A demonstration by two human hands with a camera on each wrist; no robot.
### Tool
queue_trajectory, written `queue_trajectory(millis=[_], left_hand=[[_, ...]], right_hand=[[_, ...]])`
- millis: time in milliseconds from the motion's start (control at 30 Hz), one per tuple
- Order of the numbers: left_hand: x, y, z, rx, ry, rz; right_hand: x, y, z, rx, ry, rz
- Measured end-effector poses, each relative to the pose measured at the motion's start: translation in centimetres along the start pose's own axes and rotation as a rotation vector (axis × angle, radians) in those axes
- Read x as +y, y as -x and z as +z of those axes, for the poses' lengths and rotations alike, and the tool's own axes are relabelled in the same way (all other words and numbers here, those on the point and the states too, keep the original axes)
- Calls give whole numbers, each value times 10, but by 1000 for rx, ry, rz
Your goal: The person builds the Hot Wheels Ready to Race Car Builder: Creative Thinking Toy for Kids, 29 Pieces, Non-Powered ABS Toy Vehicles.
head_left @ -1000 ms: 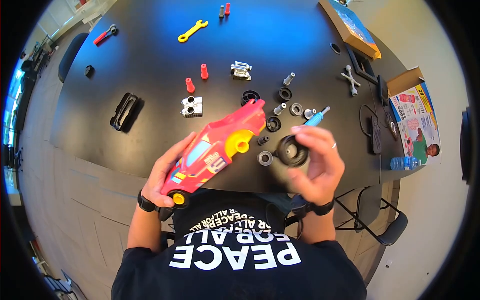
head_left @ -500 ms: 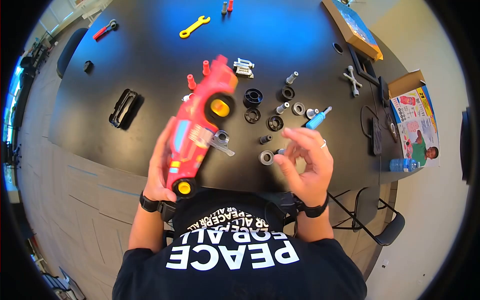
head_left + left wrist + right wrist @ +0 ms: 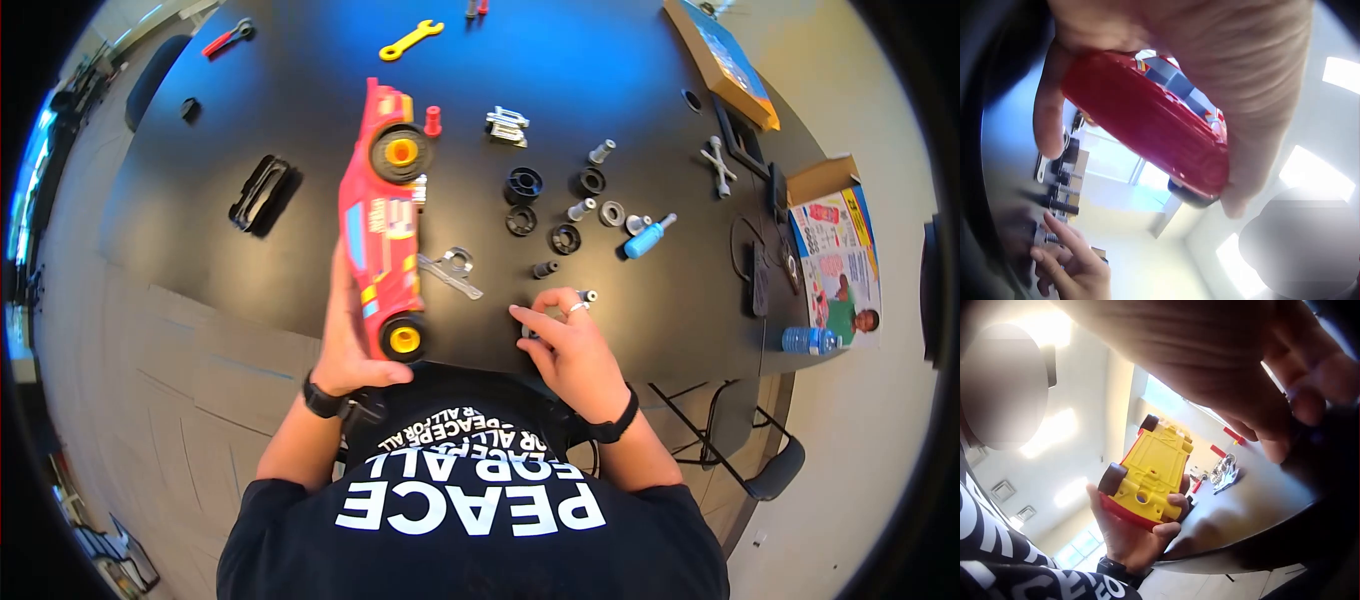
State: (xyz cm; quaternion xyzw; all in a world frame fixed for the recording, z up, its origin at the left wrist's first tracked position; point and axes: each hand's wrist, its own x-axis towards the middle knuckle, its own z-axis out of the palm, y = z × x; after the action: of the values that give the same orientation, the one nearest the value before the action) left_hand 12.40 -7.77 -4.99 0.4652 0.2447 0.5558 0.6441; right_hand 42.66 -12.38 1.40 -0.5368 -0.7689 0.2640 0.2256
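Observation:
My left hand (image 3: 345, 335) grips a red toy race car (image 3: 376, 225) by its front end, nose toward me. The big rear wheel (image 3: 402, 152) and the smaller front wheel (image 3: 404, 340) are on the visible side, black with yellow hubs. In the right wrist view the yellow underside (image 3: 1157, 459) shows two black wheels on one side and bare yellow ends on the other. At the table's near edge, my right hand (image 3: 580, 358) pinches a small grey ring (image 3: 526, 333), mostly hidden by the fingers. A clear plastic piece (image 3: 455, 272) lies between the hands.
Black wheel rims (image 3: 523, 185), grey bolts (image 3: 602, 151) and a blue screwdriver (image 3: 648, 238) lie ahead of my right hand. A yellow wrench (image 3: 411, 40) and red-handled ratchet (image 3: 228, 38) lie farther back. A water bottle (image 3: 811, 341) stands right, beside an open box (image 3: 830, 230).
My right hand had a black tire, which then appeared on the car's rear hub. It has since moved down to the grey ring. My left hand has turned the car more upright in view.

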Motion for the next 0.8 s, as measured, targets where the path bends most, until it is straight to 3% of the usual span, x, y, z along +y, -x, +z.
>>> queue_trajectory(millis=[33, 100, 167, 233, 333, 567, 633, 667, 800], left_hand=[[-3, -2, 9, 17, 10, 3], [4, -10, 28, 36, -32, -47], [8, -17, 31, 12, -39, -21], [8, -16, 29, 9, -15, -46], [7, -16, 28, 4, 2, -66], [6, -15, 28, 14, -14, -22], [5, -14, 28, 20, -5, -26], [5, -15, 28, 19, 4, -28], [2, -17, 28, 22, -9, 7]], right_hand=[[-6, -3, 1, -14, -7, -16], [-22, -7, 0, 56, -410, 98], [-25, -11, 2, 66, -439, 72], [-24, -15, 5, 127, -718, 34], [-25, -21, 9, 175, -806, -108], [-27, -30, 10, 141, -730, -116], [-20, -34, 11, 110, -735, -342], [-27, -32, 14, 126, -930, -281], [-40, -32, 18, 211, -1064, -218]])
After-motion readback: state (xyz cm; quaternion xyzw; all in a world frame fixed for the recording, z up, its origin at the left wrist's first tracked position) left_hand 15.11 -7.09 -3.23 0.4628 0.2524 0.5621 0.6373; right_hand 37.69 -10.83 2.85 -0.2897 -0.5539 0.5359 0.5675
